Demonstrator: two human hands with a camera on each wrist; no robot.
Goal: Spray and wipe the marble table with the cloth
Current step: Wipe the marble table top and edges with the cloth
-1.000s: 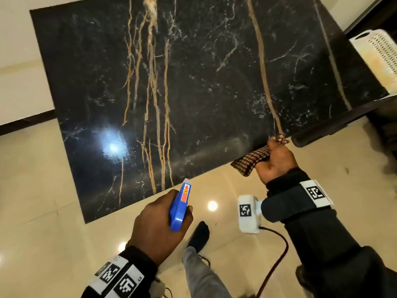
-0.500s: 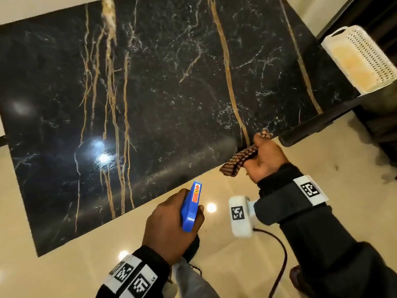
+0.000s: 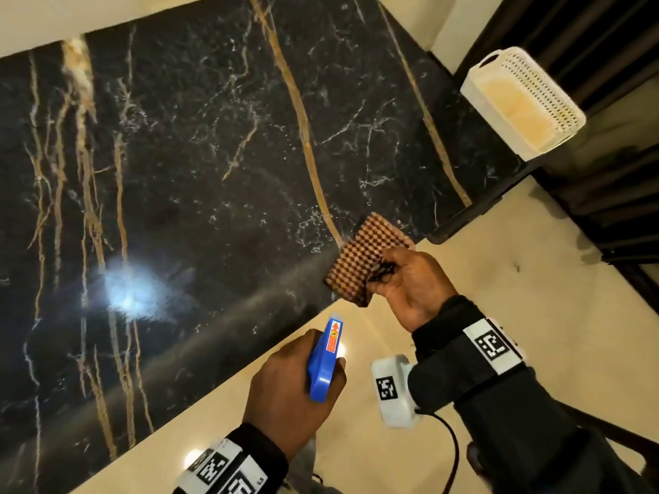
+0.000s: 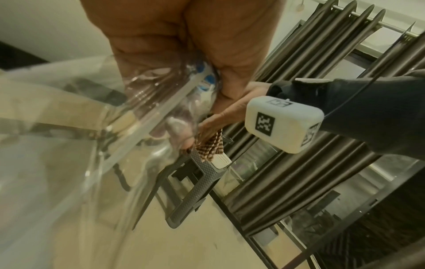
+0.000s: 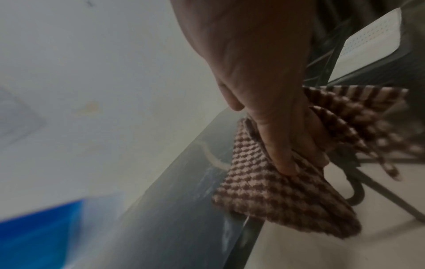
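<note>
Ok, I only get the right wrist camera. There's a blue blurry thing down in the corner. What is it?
Observer: It's the blue top of a spray bottle. The left hand grips it.
Child: Is the whole bottle blue?
Observer: No. The left wrist view shows its body is clear plastic.
Child: Where's it pointing?
Observer: At the black table. The bottle itself is over the floor, just off the table's near edge.
</note>
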